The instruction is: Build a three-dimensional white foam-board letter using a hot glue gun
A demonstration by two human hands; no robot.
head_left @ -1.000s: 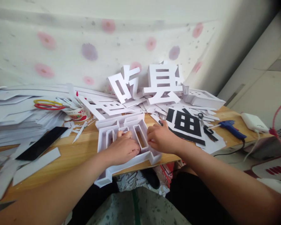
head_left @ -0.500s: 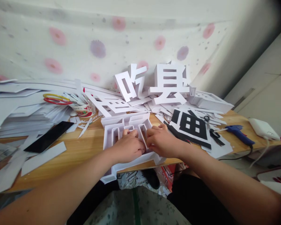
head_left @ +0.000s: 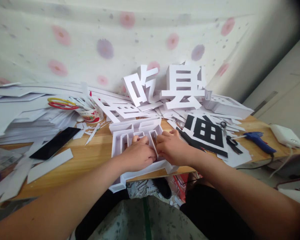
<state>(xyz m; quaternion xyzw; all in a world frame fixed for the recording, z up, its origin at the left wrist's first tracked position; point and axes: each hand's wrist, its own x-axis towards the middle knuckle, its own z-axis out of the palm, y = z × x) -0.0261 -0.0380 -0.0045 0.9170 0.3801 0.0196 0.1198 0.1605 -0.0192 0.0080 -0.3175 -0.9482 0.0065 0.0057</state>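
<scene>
White hollow character frame [head_left: 147,171] lies at front edge of the wooden bench [head_left: 90,158], near L corner sticking out past it. L hand [head_left: 139,153] is over the frame's middle; its fingers bend down btwn. inner walls, tips hidden, so cannot tell if clamped. R hand [head_left: 172,149] is just beside, at R part of frame; fingers bent too, grip also unclear. On R: b/w character sheet [head_left: 208,132], blue glue gun [head_left: 258,141]. On L: printed cup [head_left: 92,117], black flat panel [head_left: 55,142].
</scene>
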